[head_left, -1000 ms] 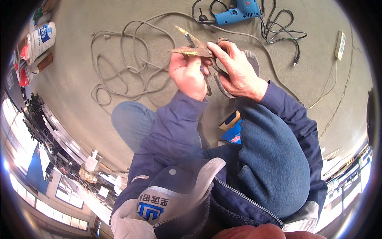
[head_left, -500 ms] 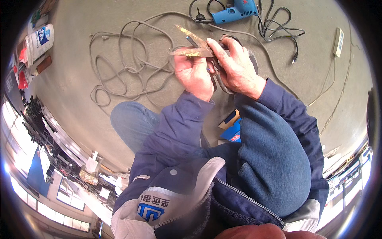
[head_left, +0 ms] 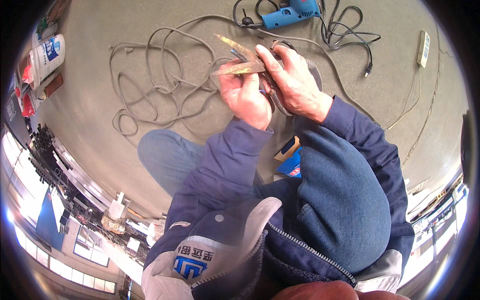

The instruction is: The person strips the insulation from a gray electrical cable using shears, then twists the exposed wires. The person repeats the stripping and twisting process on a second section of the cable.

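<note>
covering grey concrete floor (head_left: 125, 165), seemingly: cables (head_left: 150, 90).

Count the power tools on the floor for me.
1: a blue electric drill lies at the top, beyond the hands. Others may be hidden behind the person's arms and body.

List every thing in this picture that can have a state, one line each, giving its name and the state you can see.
left hand: closed around a small tool
right hand: closed on pliers, thumb pressing the metal strip
metal strip: held between both hands, pointing left
pliers: gripped, mostly hidden
blue drill: lying on the floor, untouched
grey cable: loose, tangled on the floor
power strip: lying flat
white tub: on its side
</note>
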The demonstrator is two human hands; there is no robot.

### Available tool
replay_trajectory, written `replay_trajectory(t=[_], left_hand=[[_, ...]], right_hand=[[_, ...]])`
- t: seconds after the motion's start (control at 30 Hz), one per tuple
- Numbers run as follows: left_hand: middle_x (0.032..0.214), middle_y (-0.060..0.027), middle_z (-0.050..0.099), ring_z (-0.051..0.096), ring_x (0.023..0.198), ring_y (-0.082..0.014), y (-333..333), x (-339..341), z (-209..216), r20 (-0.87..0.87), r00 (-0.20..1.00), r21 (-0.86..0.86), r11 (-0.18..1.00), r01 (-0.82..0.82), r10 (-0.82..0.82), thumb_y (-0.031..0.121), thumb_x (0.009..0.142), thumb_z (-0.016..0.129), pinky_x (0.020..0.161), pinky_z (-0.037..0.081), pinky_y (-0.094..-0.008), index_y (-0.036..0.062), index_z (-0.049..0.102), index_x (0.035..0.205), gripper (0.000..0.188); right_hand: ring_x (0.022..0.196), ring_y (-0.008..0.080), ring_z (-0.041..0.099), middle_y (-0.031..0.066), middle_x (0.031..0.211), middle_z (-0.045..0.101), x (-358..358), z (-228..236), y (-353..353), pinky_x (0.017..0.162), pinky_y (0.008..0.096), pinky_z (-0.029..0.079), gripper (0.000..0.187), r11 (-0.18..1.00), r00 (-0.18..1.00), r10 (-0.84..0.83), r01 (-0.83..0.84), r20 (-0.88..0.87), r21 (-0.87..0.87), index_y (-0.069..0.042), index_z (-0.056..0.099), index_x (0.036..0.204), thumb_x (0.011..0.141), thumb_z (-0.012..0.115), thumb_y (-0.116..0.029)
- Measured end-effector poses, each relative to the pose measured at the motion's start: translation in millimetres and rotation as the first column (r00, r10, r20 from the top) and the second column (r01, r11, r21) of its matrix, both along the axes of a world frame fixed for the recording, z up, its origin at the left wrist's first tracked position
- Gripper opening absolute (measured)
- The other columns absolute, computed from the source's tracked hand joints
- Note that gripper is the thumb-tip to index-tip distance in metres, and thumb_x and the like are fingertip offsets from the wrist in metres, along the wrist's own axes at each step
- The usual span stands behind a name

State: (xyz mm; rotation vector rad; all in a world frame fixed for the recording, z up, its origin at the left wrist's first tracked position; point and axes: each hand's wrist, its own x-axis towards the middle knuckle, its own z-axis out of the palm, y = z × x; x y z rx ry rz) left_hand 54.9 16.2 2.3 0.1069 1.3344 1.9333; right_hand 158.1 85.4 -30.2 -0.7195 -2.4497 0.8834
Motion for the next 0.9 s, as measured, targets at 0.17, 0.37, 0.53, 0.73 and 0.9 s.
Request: replay_trajectory(t=[0.17,0.37,0.53,0.73,0.9], left_hand=[[0.093,-0.0091,0.063,0.055,0.058,-0.0136,4,2,0,0.028,0.997,-0.077,0.995,-0.066,0.068,0.001,0.099,0.058,0.052,0.044,-0.0261,0.0027,0.052,0.113,0.016],[0.092,-0.0117,0.065,0.055,0.055,-0.0154,2,1,2,0.069,0.997,-0.075,0.997,-0.035,0.041,0.001,0.099,0.056,0.050,0.044,-0.0273,0.0030,0.052,0.115,0.017],[0.094,-0.0131,0.065,0.055,0.054,-0.0163,1,-1,1,0.081,0.997,-0.086,0.996,-0.008,0.015,0.000,0.099,0.054,0.048,0.044,-0.0280,0.0033,0.050,0.116,0.018],[0.090,-0.0125,0.063,0.053,0.052,-0.0153,0,-4,-1,0.092,0.995,-0.075,0.997,0.036,-0.029,0.003,0.100,0.056,0.045,0.041,-0.0271,0.0040,0.050,0.114,0.015],[0.086,-0.0106,0.061,0.055,0.061,-0.0160,-4,-21,-1,0.129,0.972,-0.152,0.965,0.214,-0.195,-0.001,0.097,0.053,0.041,0.042,-0.0271,0.0019,0.057,0.108,0.012]], right_hand=[[0.101,0.0432,0.057,0.0273,0.117,0.053,1,-2,1,0.083,0.0508,0.048,0.075,1.000,0.999,0.011,-0.012,-0.033,-0.028,-0.010,0.041,0.150,0.083,0.074,-0.022],[0.099,0.0425,0.057,0.0265,0.112,0.053,2,-7,3,0.082,0.0503,0.048,0.072,0.994,0.998,0.061,-0.059,0.012,-0.093,-0.010,0.042,0.149,0.085,0.072,-0.024],[0.097,0.0421,0.057,0.0259,0.110,0.053,2,-10,4,0.082,0.0495,0.049,0.071,0.997,0.999,0.044,-0.045,-0.015,-0.062,-0.010,0.043,0.148,0.086,0.072,-0.025],[0.095,0.0412,0.057,0.0247,0.108,0.054,3,-8,5,0.081,0.0492,0.049,0.067,0.995,0.998,0.053,-0.052,0.014,-0.084,-0.010,0.045,0.147,0.086,0.071,-0.023],[0.090,0.0386,0.058,0.0207,0.104,0.055,8,-8,10,0.075,0.0474,0.049,0.065,0.994,0.993,0.073,-0.065,0.092,-0.082,-0.011,0.047,0.146,0.085,0.069,-0.013]])
